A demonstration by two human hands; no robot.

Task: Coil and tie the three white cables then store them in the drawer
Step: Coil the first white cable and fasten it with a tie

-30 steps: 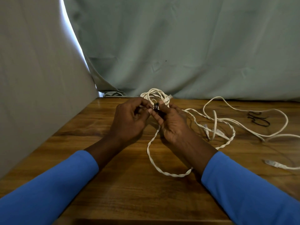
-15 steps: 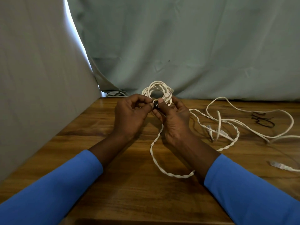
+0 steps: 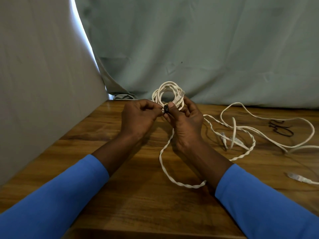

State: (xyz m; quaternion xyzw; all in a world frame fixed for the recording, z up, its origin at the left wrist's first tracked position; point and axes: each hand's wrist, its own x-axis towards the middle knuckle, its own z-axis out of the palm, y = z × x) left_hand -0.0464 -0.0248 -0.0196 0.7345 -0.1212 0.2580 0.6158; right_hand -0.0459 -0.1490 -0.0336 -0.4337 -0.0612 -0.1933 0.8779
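Observation:
A white cable coil (image 3: 168,90) stands upright above the table, held between both hands. My right hand (image 3: 185,121) grips the coil's lower edge, its clear plug (image 3: 179,97) sticking up beside the thumb. My left hand (image 3: 138,118) pinches a black tie (image 3: 166,109) wrapped around the coil's bundled strands. A twisted white cable (image 3: 165,166) trails down from under the right hand and loops across the table. More loose white cable (image 3: 269,133) sprawls on the right. No drawer is visible.
The wooden table (image 3: 138,195) is bounded by pale cloth on the left and at the back. Black ties (image 3: 281,129) lie at the far right. A loose clear plug (image 3: 296,176) rests near the right edge.
Both hands have lifted the coil a little higher off the table; it now stands more upright. The grips look unchanged.

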